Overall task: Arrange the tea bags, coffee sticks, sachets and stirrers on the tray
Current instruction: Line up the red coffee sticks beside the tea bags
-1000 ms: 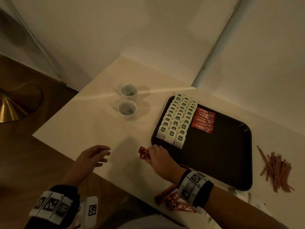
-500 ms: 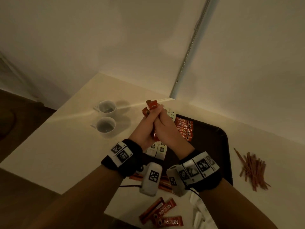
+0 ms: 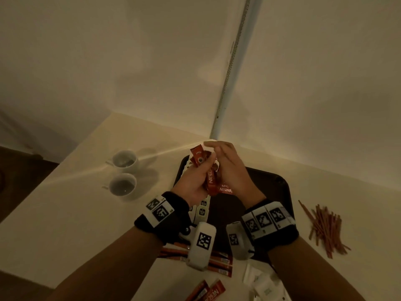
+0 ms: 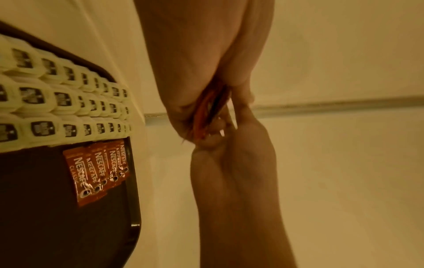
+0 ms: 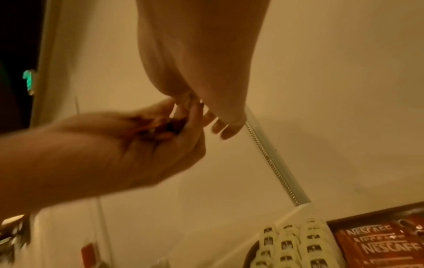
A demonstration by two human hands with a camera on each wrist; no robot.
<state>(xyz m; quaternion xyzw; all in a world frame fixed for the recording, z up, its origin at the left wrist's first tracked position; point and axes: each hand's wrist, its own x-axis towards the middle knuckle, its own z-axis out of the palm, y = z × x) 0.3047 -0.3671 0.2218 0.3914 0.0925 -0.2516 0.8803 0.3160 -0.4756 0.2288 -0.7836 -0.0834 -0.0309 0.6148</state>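
L hand [image 3: 193, 180] is clenched round a bunch of Nescafe coffee sticks [image 3: 210, 174], held up above the dark tray [image 3: 280, 187]; R hand [image 3: 230, 170] has fingers relaxed against the bunch's top, apparently squaring it or picking one off. Tray already has 3 rows of tea bags [image 4: 69, 101] w/ a short overlapped row of laid sticks [image 4: 96, 168] just beside them. Best approach imo: peel one stick at a time, logo up, same overlap, extend that row, and don't nudge the tea bags.
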